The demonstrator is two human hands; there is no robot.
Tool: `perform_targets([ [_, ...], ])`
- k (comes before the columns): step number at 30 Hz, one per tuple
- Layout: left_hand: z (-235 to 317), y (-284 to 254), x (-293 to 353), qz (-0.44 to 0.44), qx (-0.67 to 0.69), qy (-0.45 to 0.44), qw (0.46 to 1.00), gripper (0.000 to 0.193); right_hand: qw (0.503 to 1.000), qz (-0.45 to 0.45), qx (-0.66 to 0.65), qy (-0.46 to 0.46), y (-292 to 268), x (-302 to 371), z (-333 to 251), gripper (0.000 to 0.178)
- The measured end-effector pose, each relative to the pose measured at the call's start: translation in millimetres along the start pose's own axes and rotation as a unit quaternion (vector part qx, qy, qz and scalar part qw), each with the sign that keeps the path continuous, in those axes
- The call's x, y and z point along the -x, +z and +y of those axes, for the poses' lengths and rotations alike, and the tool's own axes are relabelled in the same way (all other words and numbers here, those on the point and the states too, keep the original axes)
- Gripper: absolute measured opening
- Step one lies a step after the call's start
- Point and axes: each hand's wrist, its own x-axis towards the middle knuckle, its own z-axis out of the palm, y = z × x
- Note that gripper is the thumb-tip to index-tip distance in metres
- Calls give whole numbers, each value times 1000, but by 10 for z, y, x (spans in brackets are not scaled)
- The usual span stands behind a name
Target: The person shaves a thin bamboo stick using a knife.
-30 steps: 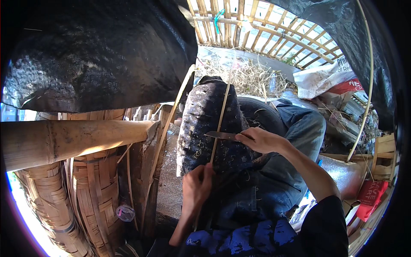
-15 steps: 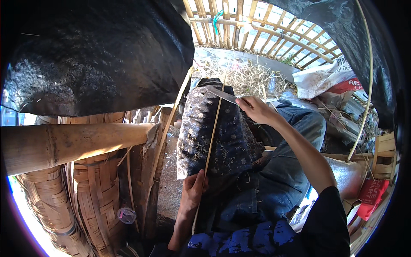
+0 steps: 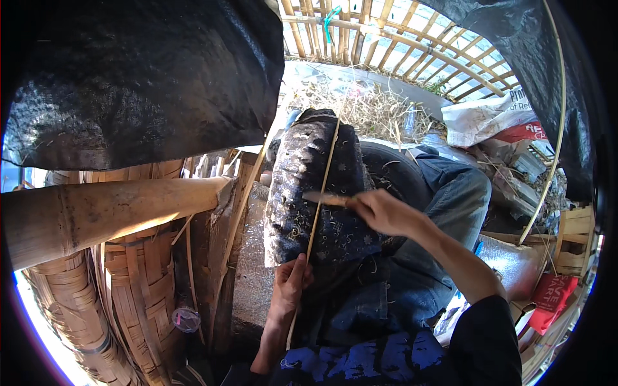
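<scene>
A long thin bamboo strip (image 3: 327, 168) runs lengthwise over a dark patterned cloth (image 3: 351, 225), which is draped over a rounded support in front of me. At the cloth's near edge, my left hand (image 3: 290, 283) pinches the strip between thumb and fingers. My right hand (image 3: 383, 212) grips a knife (image 3: 322, 199), slightly smeared by motion. Its blade lies across the strip, about midway along the cloth. Small pale shavings are scattered on the cloth. Behind the cloth, on its right, a black tyre (image 3: 393, 168) shows in part.
A thick bamboo pole (image 3: 116, 212) juts in from the left, above tall woven bamboo baskets (image 3: 138, 283). Black sheeting (image 3: 148, 83) hangs at upper left. Dry straw (image 3: 373, 109) lies beyond the cloth, before a bamboo slat fence (image 3: 386, 38). A white sack (image 3: 476, 119) lies at right.
My right hand has drawn the knife toward me, from the far part of the strip to about its middle. My left hand stays at the near edge, still on the strip.
</scene>
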Motion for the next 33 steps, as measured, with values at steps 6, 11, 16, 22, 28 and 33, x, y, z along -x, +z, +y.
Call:
perform_targets([
  [6,-20,8,-5,32,20,4,999,41,994,-106,11,5,-194,44,-249,38],
  [11,-38,5,-16,8,2,17,1000,41,988,155,-4,-6,-280,-460,274,43],
  [16,-21,1,-9,8,-8,21,1000,41,980,176,73,-51,-128,-560,322,39],
  [22,-36,-1,-30,28,32,4,999,40,993,53,46,-97,174,-13,-192,33],
  [28,79,-17,32,13,-9,30,999,40,998,-16,-64,21,44,30,-204,45],
  [33,276,57,221,97,-390,146,904,37,993,90,-66,30,-160,-144,-96,50],
])
